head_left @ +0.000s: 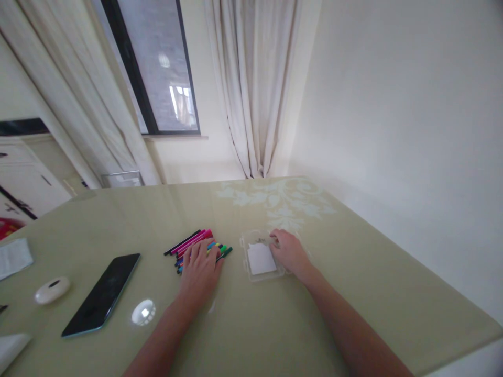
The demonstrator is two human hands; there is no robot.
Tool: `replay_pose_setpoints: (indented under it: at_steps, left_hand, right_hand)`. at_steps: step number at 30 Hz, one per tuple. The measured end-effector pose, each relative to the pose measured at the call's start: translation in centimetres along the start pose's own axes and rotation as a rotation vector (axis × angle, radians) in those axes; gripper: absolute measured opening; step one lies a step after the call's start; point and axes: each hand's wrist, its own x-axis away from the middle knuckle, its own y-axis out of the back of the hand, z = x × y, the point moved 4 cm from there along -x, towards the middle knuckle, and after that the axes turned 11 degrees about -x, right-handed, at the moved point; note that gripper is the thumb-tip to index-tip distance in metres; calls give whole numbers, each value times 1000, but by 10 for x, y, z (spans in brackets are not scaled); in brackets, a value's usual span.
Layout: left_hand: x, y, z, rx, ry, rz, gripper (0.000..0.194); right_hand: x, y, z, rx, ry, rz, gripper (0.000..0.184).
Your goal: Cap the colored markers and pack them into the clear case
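Observation:
Several coloured felt-tip pens lie in a loose row on the table, pink and black ones on the far side, green and blue ones nearer. My left hand rests over them with its fingers spread and partly hides them. To their right is a clear plastic box with a white piece of paper in it. My right hand is at the box's right side, covering part of that edge; its thumb and index finger are apart, and the other fingers are mostly hidden.
On the left of the table lie a black-screened phone, a white rounded object and a folded pale cloth or tissue. A shiny round spot shows near the phone. A wall borders the right side; curtains hang behind.

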Motion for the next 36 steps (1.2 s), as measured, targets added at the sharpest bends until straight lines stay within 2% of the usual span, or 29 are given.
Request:
replay_pose_setpoints:
  at_steps: [4,8,10,11,13,15,17,20,24,26,31,34,36]
  left_hand:
    - [-1,0,2,85,18,-23,18]
    - [-4,7,-2,427,114,-48,24]
    - [-2,9,-9,654,178,10,28]
    - [0,11,-15,743,194,45,29]
    - [5,15,-27,837,190,77,29]
    - [9,21,-37,853,172,51,26]
    - [12,24,-41,850,170,6,25]
    - [14,26,-41,829,186,-46,25]
    - [13,30,-41,796,146,-80,24]
    - [13,34,-43,789,96,-93,23]
    - [13,36,-46,741,-4,-60,24]
    - [14,28,-50,646,-130,31,25]
    - [17,19,-53,578,-184,95,39]
  right_hand:
    - [3,-1,6,10,-19,16,20]
    - [6,8,19,5,19,-117,16]
    - [7,9,28,-159,79,-165,17]
    - [8,6,33,-300,102,-140,19]
    - [10,-3,43,-645,118,-11,26]
    - [12,-12,51,-962,84,115,33]
    - [13,-17,56,-1165,28,152,36]
    - [15,-17,57,-1287,-36,141,33]
    - [17,-18,58,-1330,-76,174,30]
    - [17,-18,56,-1372,-116,143,28]
    - [9,-9,38,-1527,-237,-70,26]
    - [0,-1,22,-1460,-223,-160,32]
    - [-3,0,13,-1350,-223,-179,36]
